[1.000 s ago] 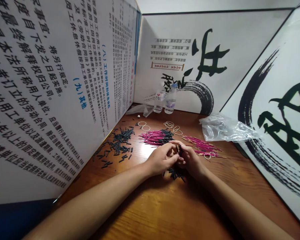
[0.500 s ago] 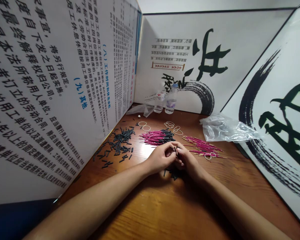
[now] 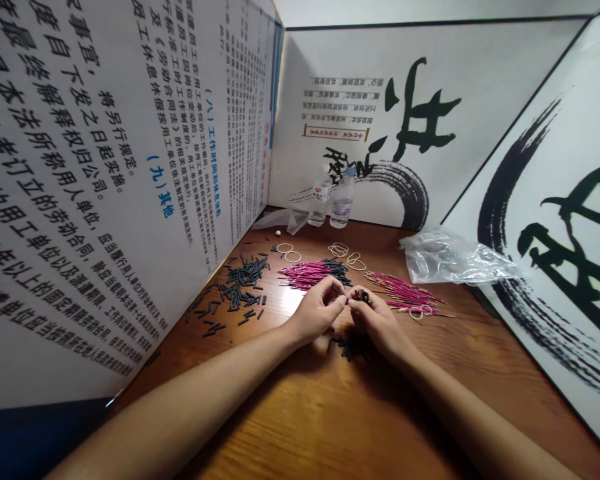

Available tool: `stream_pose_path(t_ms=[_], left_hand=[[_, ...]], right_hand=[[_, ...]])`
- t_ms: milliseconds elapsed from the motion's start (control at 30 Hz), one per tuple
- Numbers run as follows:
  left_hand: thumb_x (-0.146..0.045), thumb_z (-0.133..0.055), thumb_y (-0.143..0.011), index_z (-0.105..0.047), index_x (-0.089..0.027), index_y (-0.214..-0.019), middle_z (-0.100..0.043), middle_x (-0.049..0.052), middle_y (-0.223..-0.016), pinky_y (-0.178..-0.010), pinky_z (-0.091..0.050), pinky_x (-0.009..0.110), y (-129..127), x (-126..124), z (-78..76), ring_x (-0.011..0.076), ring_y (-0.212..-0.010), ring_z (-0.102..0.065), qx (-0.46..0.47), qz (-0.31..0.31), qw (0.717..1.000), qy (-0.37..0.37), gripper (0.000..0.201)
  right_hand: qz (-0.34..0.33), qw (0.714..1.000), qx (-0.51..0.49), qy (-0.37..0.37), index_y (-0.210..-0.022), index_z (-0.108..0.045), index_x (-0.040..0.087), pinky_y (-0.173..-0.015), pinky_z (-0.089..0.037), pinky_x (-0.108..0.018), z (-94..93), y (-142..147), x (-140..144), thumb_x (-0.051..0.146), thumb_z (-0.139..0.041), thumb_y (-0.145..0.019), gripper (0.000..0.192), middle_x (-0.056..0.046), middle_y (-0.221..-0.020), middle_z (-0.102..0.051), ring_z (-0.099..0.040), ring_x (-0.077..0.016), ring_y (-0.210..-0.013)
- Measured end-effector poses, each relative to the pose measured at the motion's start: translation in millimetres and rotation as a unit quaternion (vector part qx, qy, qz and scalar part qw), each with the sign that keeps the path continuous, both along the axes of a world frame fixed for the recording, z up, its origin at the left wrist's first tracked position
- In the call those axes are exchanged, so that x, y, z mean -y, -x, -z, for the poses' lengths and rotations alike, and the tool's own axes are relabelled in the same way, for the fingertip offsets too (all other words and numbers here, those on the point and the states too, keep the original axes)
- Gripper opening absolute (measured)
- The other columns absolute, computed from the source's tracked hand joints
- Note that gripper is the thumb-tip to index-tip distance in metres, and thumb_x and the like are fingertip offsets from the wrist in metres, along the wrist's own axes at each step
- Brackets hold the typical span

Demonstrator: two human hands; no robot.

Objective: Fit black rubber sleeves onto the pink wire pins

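Over the middle of the table, my left hand (image 3: 321,308) and my right hand (image 3: 375,319) meet with thumbs and fingertips pinched close together. A thin dark piece shows at the left fingertips, too small to name. Small dark pieces with yellowish glints (image 3: 364,297) stick out of my closed right hand. Just beyond the hands lies a bundle of thin magenta wires (image 3: 305,274) with black sleeves (image 3: 335,271) at their right ends. Below the right hand is a small heap of short black tubes (image 3: 353,348), partly in shadow. More magenta wires (image 3: 407,288), with yellowish tips, lie to the right.
A larger spread of short black tubes (image 3: 243,283) lies at left. Pale rubber bands (image 3: 356,261) lie behind the wires. Two water bottles (image 3: 343,200) stand against the back panel (image 3: 300,53). A clear plastic bag (image 3: 445,257) rests at right. Printed panels enclose the table (image 3: 290,427).
My hands have drawn slightly apart and turned, and the left fingertips have lifted. Dark pieces now show in my right hand. More of the black tube heap beneath is visible.
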State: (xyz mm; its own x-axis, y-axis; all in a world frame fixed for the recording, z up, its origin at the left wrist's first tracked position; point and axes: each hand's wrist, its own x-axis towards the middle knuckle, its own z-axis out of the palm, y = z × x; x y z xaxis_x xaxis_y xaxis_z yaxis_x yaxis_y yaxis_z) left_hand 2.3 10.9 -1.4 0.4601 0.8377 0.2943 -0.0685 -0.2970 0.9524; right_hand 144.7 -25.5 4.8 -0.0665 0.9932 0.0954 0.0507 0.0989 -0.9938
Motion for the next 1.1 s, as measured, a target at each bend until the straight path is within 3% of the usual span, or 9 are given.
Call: stream_pose_path(t_ms=[200,500,700,800,933,1033,1100], left_hand=[[-0.03,-0.052,-0.084,-0.049,-0.016,-0.086,-0.049,-0.001,-0.077,-0.066,-0.038,0.023,0.3,-0.4,-0.4,0.012,-0.071,-0.046,-0.003,0.006,1.0,0.003,0.014],[-0.027,-0.046,-0.089,-0.046,-0.017,-0.085,-0.048,0.0,-0.079,-0.069,-0.04,0.023,-0.4,-1.9,1.6,0.0129,-0.075,-0.046,-0.017,-0.019,1.0,0.012,0.011],[-0.026,-0.043,-0.091,-0.045,-0.017,-0.082,-0.045,-0.001,-0.076,-0.068,-0.038,0.023,3.6,-7.5,-2.5,0.0121,-0.072,-0.043,-0.004,-0.061,0.998,-0.021,0.013],[-0.028,-0.043,-0.091,-0.043,-0.018,-0.082,-0.041,-0.002,-0.072,-0.064,-0.036,0.023,8.6,-16.8,-1.5,0.0115,-0.067,-0.039,0.015,-0.125,0.992,-0.029,0.014],[-0.034,-0.04,-0.092,-0.041,-0.019,-0.082,-0.037,-0.003,-0.066,-0.062,-0.036,0.023,13.0,-24.7,1.9,0.0123,-0.064,-0.038,0.019,-0.191,0.981,0.0,0.018],[-0.034,-0.039,-0.092,-0.04,-0.019,-0.08,-0.037,-0.003,-0.067,-0.062,-0.035,0.024,12.4,-20.4,1.8,0.0122,-0.064,-0.038,0.005,-0.157,0.987,-0.024,0.019],[-0.032,-0.039,-0.091,-0.041,-0.018,-0.079,-0.039,-0.002,-0.069,-0.063,-0.035,0.024,11.1,-14.3,0.6,0.012,-0.065,-0.038,-0.029,-0.102,0.992,-0.061,0.019]], right_hand=[[0.005,0.999,0.026,-0.024,-0.073,-0.051,0.02,-0.045,-0.022,-0.024,1.2,-0.8,-1.4,0.043,-0.057,-0.082,0.025,0.004,-0.056,-0.035,-0.029,-0.0107,-0.051],[0.026,0.995,0.078,-0.062,-0.082,-0.06,0.02,-0.059,-0.039,-0.026,2.4,-2.1,-3.4,0.046,-0.055,-0.083,0.026,-0.002,-0.073,-0.057,-0.049,-0.0161,-0.068],[0.04,0.988,0.126,-0.077,-0.074,-0.057,0.019,-0.061,-0.037,-0.026,-1.1,-5.9,-3.9,0.04,-0.056,-0.083,0.023,-0.001,-0.07,-0.054,-0.047,-0.0151,-0.068],[0.052,0.994,0.086,-0.038,-0.069,-0.05,0.019,-0.049,-0.029,-0.024,3.1,-9.6,-6.5,0.035,-0.055,-0.082,0.021,0.002,-0.059,-0.043,-0.037,-0.0117,-0.055],[0.086,0.995,-0.045,0.004,-0.073,-0.045,0.021,-0.042,-0.021,-0.022,10.9,-12.8,-11.1,0.031,-0.053,-0.078,0.014,0.007,-0.054,-0.033,-0.028,-0.009,-0.046],[0.088,0.991,-0.099,0.024,-0.078,-0.044,0.022,-0.041,-0.02,-0.021,11.3,-12.5,-12.1,0.028,-0.053,-0.075,0.011,0.008,-0.054,-0.034,-0.028,-0.0088,-0.044],[0.084,0.994,-0.069,0.015,-0.079,-0.046,0.022,-0.042,-0.022,-0.022,8.8,-12.1,-11.1,0.026,-0.052,-0.075,0.009,0.007,-0.055,-0.037,-0.03,-0.0093,-0.045]])
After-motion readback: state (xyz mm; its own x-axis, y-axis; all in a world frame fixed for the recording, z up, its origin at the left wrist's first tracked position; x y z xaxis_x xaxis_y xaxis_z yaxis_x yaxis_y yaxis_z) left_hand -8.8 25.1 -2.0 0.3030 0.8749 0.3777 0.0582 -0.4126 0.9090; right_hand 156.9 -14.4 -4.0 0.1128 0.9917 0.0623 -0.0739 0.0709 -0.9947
